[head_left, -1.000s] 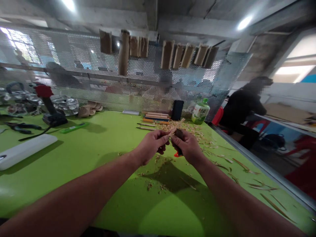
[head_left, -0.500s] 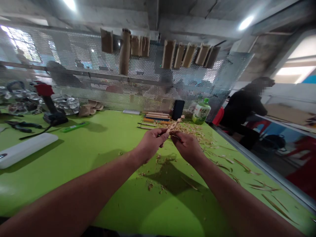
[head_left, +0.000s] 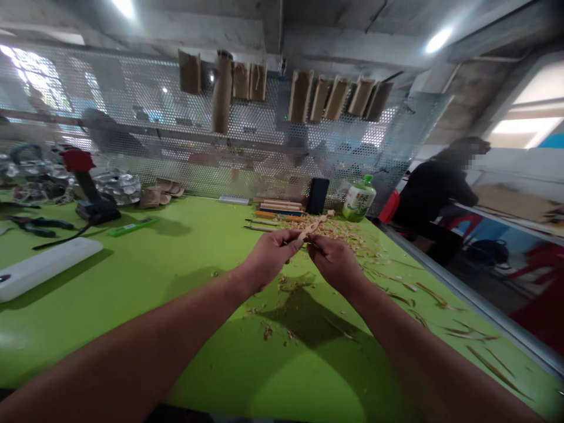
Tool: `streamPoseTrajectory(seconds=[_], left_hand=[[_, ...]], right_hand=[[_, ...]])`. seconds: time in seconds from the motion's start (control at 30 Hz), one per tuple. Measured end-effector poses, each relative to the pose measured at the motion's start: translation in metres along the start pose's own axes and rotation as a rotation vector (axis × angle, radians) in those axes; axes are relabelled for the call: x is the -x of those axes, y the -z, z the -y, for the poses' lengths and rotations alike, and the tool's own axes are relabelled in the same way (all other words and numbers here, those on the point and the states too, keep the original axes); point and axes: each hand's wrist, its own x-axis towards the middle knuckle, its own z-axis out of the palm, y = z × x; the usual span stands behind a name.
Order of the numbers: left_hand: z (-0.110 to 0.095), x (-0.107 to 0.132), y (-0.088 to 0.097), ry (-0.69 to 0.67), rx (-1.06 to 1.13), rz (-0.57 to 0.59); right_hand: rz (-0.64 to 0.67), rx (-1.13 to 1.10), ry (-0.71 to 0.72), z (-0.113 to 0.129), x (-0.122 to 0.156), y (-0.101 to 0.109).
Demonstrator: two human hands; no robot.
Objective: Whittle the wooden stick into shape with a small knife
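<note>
Carved wooden stick [head_left: 316,225] projects from the pinch of the left hand [head_left: 275,255], whose thumb and curled fingers close on its lower end, leaving most of its length free above the knuckles. Right hand [head_left: 337,264] sits just beside it, curled shut around a small knife [head_left: 314,247], of which only a thin dark sliver shows. That sliver lies close to the stick's lower part, but whether they touch is hidden. The stick is pale, raw wood with a knobbly, notched outline. Its long axis slants up and to the right from the grip, with the free tip pointing away toward a green-capped plastic bottle [head_left: 359,198]. Beneath and beyond the hands, wood shavings [head_left: 341,233] lie scattered over the green table [head_left: 211,358], near a row of slim carving tools [head_left: 262,222].
</note>
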Motion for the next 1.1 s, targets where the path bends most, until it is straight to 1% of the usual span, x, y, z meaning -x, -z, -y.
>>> streamPoseTrajectory(seconds=[0.27, 0.4, 0.47, 0.57, 0.63, 0.7, 0.73, 0.9, 1.0, 1.1], left_hand=[[0.001, -0.002, 0.002, -0.101, -0.112, 0.039], [0.003, -0.004, 0.003, -0.196, -0.179, 0.060], [0.004, -0.004, 0.003, -0.246, -0.220, 0.053], [0.005, -0.002, 0.001, -0.270, -0.256, -0.010], [0.006, 0.000, -0.003, -0.220, -0.226, -0.044], [0.005, 0.003, -0.008, -0.132, -0.160, -0.056], [0.005, 0.005, -0.011, -0.082, -0.125, -0.054], [-0.003, 0.017, -0.019, 0.123, 0.043, -0.116], [-0.007, 0.020, -0.020, 0.222, 0.129, -0.122], [-0.008, 0.019, -0.019, 0.279, 0.240, -0.098]], right_hand=[[-0.011, 0.005, -0.001, -0.002, 0.000, -0.001], [0.003, 0.045, 0.008, -0.002, 0.000, -0.001], [0.010, 0.108, -0.013, 0.000, 0.000, 0.000], [0.021, 0.262, -0.053, 0.004, 0.001, -0.001], [0.024, 0.351, -0.077, 0.007, 0.002, -0.002], [0.012, 0.413, -0.086, 0.009, 0.002, -0.003], [0.001, 0.440, -0.084, 0.010, 0.002, -0.003], [-0.055, 0.544, -0.056, 0.014, -0.001, -0.002], [-0.070, 0.572, -0.052, 0.018, -0.002, -0.003], [-0.083, 0.510, -0.077, 0.020, -0.002, -0.006]])
